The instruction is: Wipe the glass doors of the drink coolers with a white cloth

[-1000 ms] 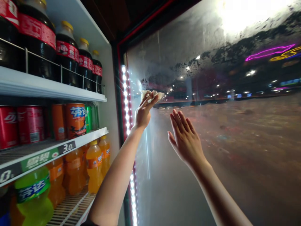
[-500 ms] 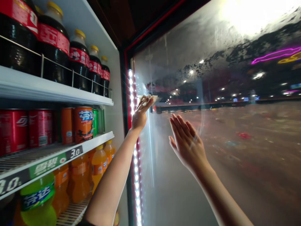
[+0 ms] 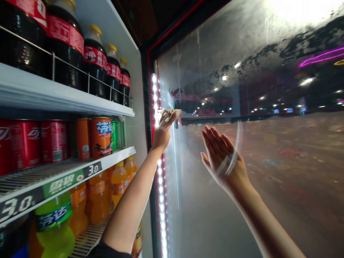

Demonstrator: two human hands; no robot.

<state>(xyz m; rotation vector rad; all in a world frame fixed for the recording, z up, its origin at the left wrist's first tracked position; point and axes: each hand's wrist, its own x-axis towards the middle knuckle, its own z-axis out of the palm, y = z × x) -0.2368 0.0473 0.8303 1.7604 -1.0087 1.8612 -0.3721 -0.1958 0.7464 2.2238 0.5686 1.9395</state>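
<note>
Cloth (image 3: 178, 113) is bunched up in your left hand (image 3: 161, 136), with your fingers pinching it, and bits of it poke out past your fingertips. It is at the left side of the big glass (image 3: 199, 204), just beside the light strip (image 3: 161, 193). It looks like it is on the glass, but I cannot tell for sure. Your left arm (image 3: 131, 200) reaches up past the shelves, and a dark sleeve (image 3: 107, 251) shows at the bottom.

Your right hand (image 3: 224, 157) is lower and more to the right. It is flat, with straight fingers side by side and the thumb a bit apart. I cannot tell if it touches the glass. Pale streaks (image 3: 238, 143) show across it. The glass looks foggy low down and blotchy up high, and small lights (image 3: 307, 81) and a pink line (image 3: 319, 57) show there.

On your left, cola bottles (image 3: 64, 39) with yellow caps stand behind a wire rail (image 3: 71, 65). Below them are red cans (image 3: 55, 139) and an orange can (image 3: 102, 138). Lower down are a green bottle (image 3: 55, 220) and orange bottles (image 3: 119, 182)
</note>
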